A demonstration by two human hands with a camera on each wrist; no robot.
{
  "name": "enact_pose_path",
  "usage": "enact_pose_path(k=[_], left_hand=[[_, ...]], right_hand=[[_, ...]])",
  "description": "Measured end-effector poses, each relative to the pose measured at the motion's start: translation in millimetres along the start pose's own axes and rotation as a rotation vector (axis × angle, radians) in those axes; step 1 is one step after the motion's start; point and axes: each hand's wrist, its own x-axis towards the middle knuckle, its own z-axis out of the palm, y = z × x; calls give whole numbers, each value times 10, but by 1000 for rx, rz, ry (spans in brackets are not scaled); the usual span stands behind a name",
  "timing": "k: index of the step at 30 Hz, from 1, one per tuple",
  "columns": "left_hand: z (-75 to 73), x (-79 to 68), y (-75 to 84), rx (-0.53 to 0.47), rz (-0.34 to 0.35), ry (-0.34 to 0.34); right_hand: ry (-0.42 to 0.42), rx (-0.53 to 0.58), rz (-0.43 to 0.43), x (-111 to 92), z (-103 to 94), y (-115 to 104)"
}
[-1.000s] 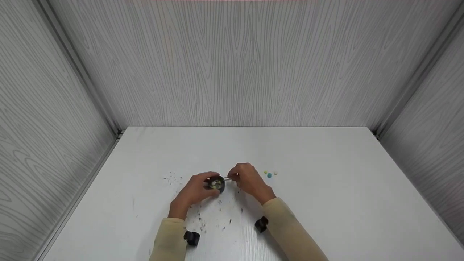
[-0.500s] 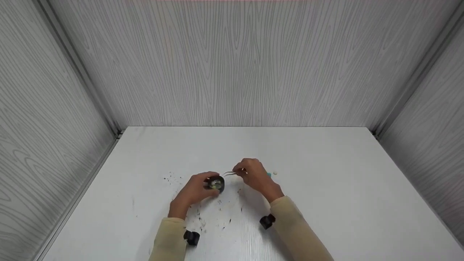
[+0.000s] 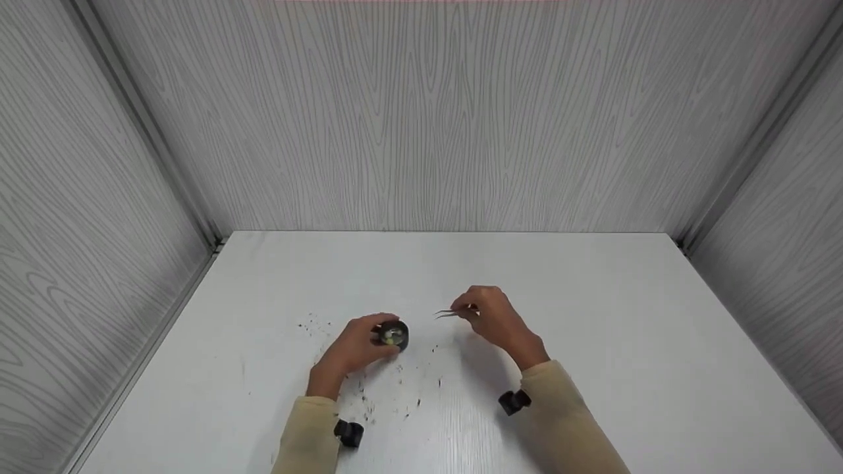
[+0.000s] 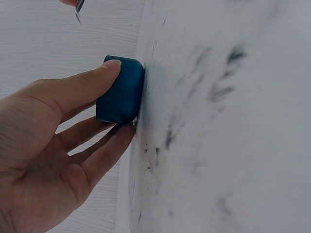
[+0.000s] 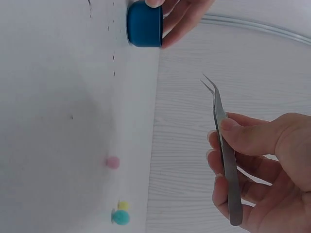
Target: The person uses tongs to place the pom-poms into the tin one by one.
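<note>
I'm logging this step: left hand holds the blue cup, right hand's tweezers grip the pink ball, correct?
Not quite: the tweezers stand open, gripping nothing; the pink ball lies on the table, as the right wrist view shows. The rest stands.

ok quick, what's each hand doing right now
Left hand: holding the small blue cup.
Right hand: holding the tweezers, tips apart.
</note>
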Motion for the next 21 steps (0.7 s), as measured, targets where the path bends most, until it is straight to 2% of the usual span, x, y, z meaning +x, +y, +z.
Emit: enact_pose_path(k=[12, 21], left_hand=[[6, 2, -16, -11, -16, 1], [-2, -2, -16, -2, 22, -1]], right_hand=[[-77, -15, 65, -152, -241, 148], [-97, -36, 87, -201, -306, 243]])
